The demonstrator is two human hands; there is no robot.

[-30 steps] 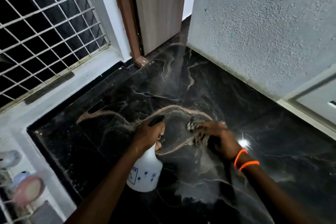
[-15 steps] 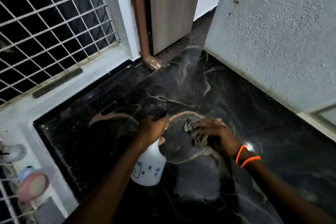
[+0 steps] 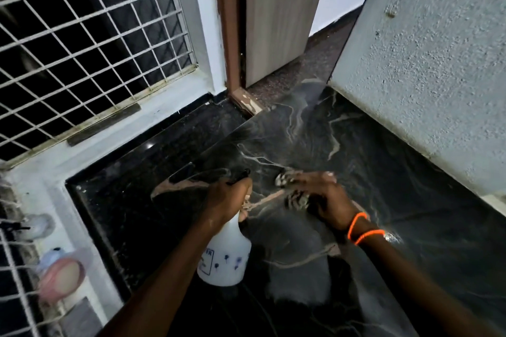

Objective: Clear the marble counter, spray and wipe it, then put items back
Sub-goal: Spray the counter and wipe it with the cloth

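Note:
A black marble counter point(image 3: 383, 172) with pale veins fills the middle of the head view. My left hand point(image 3: 227, 198) grips the neck of a white spray bottle point(image 3: 226, 257) with a black trigger, held just above the marble. My right hand point(image 3: 325, 200), with orange bands at the wrist, presses a dark crumpled cloth point(image 3: 294, 195) flat on the marble right beside the bottle's nozzle. Most of the cloth is hidden under the fingers.
A window with a white metal grille point(image 3: 90, 44) is at the left, above a white ledge point(image 3: 82, 156). A wooden door point(image 3: 279, 13) and brown frame stand at the back. A rough grey wall point(image 3: 438, 76) bounds the right. Pink and pale round objects point(image 3: 61, 276) lie at lower left.
The view has shifted, so the door and wall sit further right. Both hands stay close together on the marble; the right hand with the cloth has slid slightly.

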